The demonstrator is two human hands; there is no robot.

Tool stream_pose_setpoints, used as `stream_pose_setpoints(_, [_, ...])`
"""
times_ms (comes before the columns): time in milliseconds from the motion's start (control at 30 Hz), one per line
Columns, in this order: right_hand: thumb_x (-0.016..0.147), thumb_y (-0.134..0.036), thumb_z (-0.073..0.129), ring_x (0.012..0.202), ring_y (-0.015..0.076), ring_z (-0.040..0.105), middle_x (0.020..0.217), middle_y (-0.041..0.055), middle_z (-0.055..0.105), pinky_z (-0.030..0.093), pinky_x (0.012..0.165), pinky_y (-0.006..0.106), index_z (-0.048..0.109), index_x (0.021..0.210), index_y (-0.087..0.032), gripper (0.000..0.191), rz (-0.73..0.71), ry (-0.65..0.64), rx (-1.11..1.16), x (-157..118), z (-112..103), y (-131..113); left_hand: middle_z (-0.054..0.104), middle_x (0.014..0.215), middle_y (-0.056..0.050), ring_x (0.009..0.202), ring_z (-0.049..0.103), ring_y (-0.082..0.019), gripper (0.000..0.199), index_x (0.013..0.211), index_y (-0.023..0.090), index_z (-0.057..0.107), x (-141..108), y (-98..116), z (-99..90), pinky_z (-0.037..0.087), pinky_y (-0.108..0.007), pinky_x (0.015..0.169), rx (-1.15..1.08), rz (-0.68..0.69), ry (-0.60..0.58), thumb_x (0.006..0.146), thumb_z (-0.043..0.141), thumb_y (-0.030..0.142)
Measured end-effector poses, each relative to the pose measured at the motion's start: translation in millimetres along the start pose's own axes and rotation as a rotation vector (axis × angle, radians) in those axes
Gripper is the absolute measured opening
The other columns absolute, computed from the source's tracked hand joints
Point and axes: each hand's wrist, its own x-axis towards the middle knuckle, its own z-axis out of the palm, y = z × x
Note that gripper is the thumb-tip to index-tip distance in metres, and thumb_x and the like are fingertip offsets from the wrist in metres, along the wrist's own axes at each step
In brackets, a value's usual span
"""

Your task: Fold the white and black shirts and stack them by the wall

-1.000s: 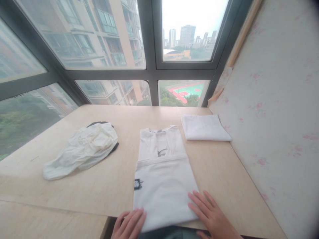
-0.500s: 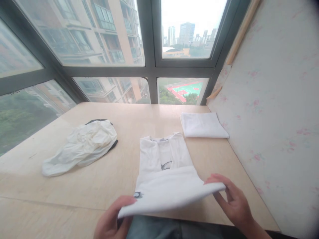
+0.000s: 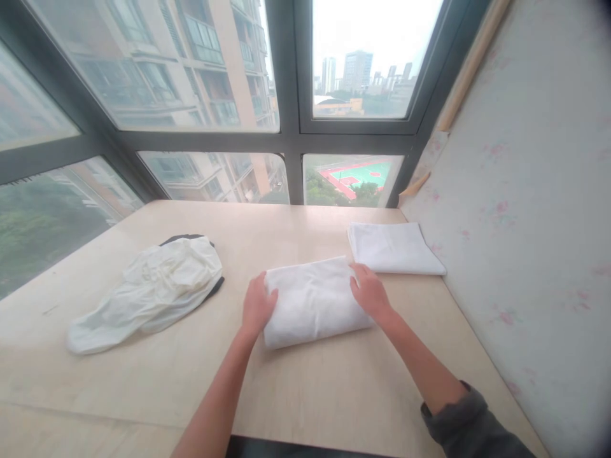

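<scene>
A white T-shirt (image 3: 312,302) lies on the pale wooden surface, folded into a flat rectangle with a few soft creases. Its collar and printed marks are hidden under the top layer. My left hand (image 3: 258,305) grips the far left corner, thumb over the cloth. At the far right corner, my right hand (image 3: 370,291) holds the edge between thumb and fingers. Just beyond that hand lies another folded white cloth (image 3: 394,248), flat and squared.
Left on the wooden surface (image 3: 296,394) is a crumpled off-white garment (image 3: 157,286) with dark parts showing. Grey-framed windows (image 3: 200,140) rise at the back and left. A flower-patterned wall (image 3: 534,203) borders the right side.
Both hands have moved away from my body, carrying the T-shirt's near edge over to its collar end. The shirt is now a shorter rectangle, with collar and print covered.
</scene>
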Motion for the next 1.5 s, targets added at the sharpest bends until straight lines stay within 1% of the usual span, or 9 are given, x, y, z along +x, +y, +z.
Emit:
stream_pose_setpoints(167, [0.096,-0.022,0.04,0.127,0.0235,0.055,0.135,0.0126,0.06,0.043,0.11,0.041,0.06,0.129,-0.015,0.039,-0.149,-0.04,-0.003,-16.8,3.5,-18.5,0.051,0.144,-0.02,0.137,0.044,-0.036,0.045,0.131,0.013,0.057,-24.7,40.2,-7.6,0.034,-0.055,0.113,0.241,0.202,-0.017,0.087,0.054,0.025])
stream_pose_setpoints(300, [0.099,-0.025,0.036,0.139,0.0225,0.043,0.146,0.0101,0.052,0.034,0.117,0.042,0.056,0.137,-0.017,0.044,-0.225,-0.12,-0.036,-7.4,10.0,-39.0,0.049,0.149,-0.014,0.14,0.041,-0.035,0.043,0.135,0.02,0.058,-38.9,71.0,8.9,0.026,-0.058,0.116,0.482,0.411,-0.052,0.095,0.045,0.029])
stream_pose_setpoints(467, [0.099,-0.04,0.042,0.148,0.0288,0.027,0.159,0.0094,0.034,0.02,0.12,0.052,0.047,0.147,-0.018,0.053,-0.073,-0.315,-0.253,-17.4,32.8,-30.2,0.036,0.158,-0.013,0.146,0.029,-0.039,0.057,0.147,0.023,0.047,-39.9,43.9,50.2,0.018,-0.065,0.116,0.545,0.375,-0.17,0.095,0.044,0.047])
stream_pose_setpoints(567, [0.098,-0.045,0.04,0.15,0.028,0.022,0.162,0.0082,0.027,0.017,0.12,0.052,0.041,0.15,-0.018,0.059,-0.011,-0.36,-0.315,-22.8,39.0,-22.1,0.03,0.161,-0.011,0.148,0.024,-0.038,0.062,0.15,0.024,0.042,-35.8,26.7,59.4,0.015,-0.064,0.118,0.547,0.379,-0.186,0.095,0.042,0.053])
stream_pose_setpoints(867, [0.098,-0.043,0.038,0.15,0.0279,0.021,0.162,0.0086,0.027,0.017,0.12,0.052,0.042,0.15,-0.019,0.057,-0.015,-0.337,-0.325,-41.7,33.6,-27.9,0.025,0.163,-0.011,0.15,0.019,-0.039,0.067,0.152,0.025,0.039,-54.4,30.3,51.4,0.012,-0.063,0.118,0.564,0.345,-0.164,0.091,0.049,0.052])
stream_pose_setpoints(1033, [0.097,-0.043,0.043,0.148,0.029,0.026,0.16,0.0101,0.032,0.02,0.118,0.053,0.046,0.147,-0.019,0.056,-0.044,-0.299,-0.304,-66.4,28.1,-31.2,0.027,0.162,-0.015,0.148,0.025,-0.04,0.077,0.149,0.023,0.043,-70.3,30.7,38.9,0.02,-0.064,0.116,0.549,0.284,-0.238,0.082,0.062,0.057])
stream_pose_setpoints(1200, [0.098,-0.032,0.046,0.137,0.0284,0.043,0.145,0.0095,0.054,0.029,0.115,0.049,0.068,0.12,-0.022,0.033,-0.105,-0.184,-0.23,-55.1,24.9,-44.2,0.049,0.149,-0.013,0.139,0.043,-0.032,0.038,0.126,0.02,0.064,-60.0,36.6,30.3,0.034,-0.052,0.114,0.479,0.376,-0.248,0.096,0.046,0.035])
stream_pose_setpoints(1300, [0.099,-0.022,0.041,0.13,0.0214,0.051,0.137,0.006,0.061,0.033,0.114,0.042,0.069,0.116,-0.024,0.032,-0.189,-0.226,-0.142,-41.9,31.5,-51.0,0.051,0.148,-0.008,0.139,0.044,-0.028,0.039,0.128,0.025,0.063,-53.6,36.6,36.3,0.033,-0.054,0.115,0.455,0.435,-0.272,0.098,0.039,0.023])
stream_pose_setpoints(1500, [0.095,-0.041,0.051,0.148,0.031,0.025,0.159,0.0135,0.033,0.015,0.119,0.058,0.049,0.144,-0.018,0.055,-0.038,-0.234,-0.253,-40.6,49.0,-51.4,0.036,0.158,-0.01,0.147,0.029,-0.037,0.055,0.147,0.025,0.047,-52.0,25.5,50.0,0.019,-0.063,0.118,0.519,0.394,-0.163,0.094,0.049,0.039])
